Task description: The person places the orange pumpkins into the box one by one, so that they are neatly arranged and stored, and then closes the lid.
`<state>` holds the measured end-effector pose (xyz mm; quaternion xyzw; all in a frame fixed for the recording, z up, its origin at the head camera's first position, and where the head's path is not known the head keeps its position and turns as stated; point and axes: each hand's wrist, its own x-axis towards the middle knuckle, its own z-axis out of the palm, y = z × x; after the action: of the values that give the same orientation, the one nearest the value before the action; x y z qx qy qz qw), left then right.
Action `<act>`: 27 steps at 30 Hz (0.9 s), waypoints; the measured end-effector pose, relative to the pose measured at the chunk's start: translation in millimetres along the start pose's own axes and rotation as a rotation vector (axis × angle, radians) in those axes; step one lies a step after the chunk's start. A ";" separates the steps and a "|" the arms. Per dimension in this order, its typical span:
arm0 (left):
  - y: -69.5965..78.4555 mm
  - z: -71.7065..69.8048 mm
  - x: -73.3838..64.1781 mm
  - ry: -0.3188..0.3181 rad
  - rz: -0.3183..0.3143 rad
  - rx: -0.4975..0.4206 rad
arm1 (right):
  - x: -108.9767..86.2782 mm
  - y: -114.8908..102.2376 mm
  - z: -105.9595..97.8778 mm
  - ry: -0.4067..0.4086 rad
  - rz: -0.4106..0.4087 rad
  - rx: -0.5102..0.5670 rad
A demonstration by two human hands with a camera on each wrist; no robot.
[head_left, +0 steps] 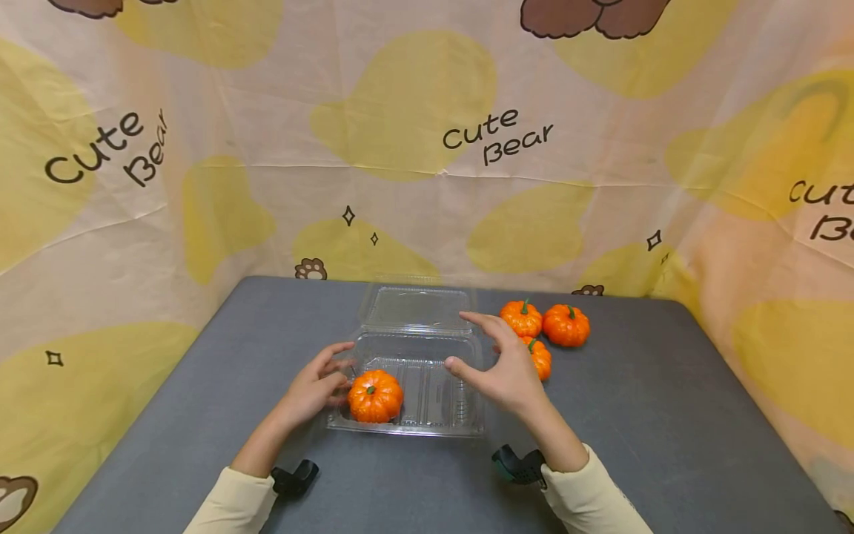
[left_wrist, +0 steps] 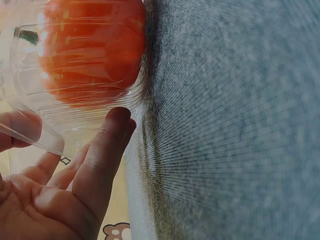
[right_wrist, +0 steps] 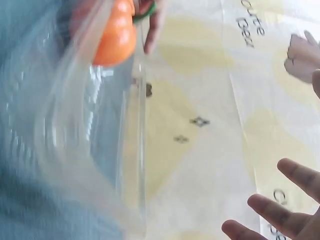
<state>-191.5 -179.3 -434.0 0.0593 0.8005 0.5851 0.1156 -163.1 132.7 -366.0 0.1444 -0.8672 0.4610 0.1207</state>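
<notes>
A clear plastic clamshell box [head_left: 437,430] lies on the table with its lid [head_left: 420,308] folded back, away from me. One small orange pumpkin [head_left: 376,397] with a green stem sits in the box's near left corner. At the left side of the box is my left hand [head_left: 310,393], holding nothing. In the left wrist view its fingertips [left_wrist: 117,117] are right at the ribbed outer wall, below the pumpkin. My right hand [head_left: 510,374] hovers by the box's right side, thumb and fingers spread apart, nothing between them.
Three more orange pumpkins [head_left: 566,326] stand close together beyond my right hand, which partly covers the nearest one. The grey table [head_left: 634,415] ends at a yellow and cream printed cloth [head_left: 414,111] hung around its back and sides. Dark devices [head_left: 520,467] sit at both wrists.
</notes>
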 end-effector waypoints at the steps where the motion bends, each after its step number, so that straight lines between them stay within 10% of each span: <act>1: -0.3 -0.1 0.0 0.000 0.000 0.001 | 0.0 2.2 -4.0 0.008 0.013 -0.008; 27: -3.7 -2.1 0.5 0.001 -0.004 0.003 | -6.3 76.0 -45.7 -0.004 0.299 -0.196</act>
<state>-192.4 -182.2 -436.9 0.0577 0.8014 0.5838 0.1165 -181.2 212.2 -401.4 0.0022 -0.9200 0.3868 0.0628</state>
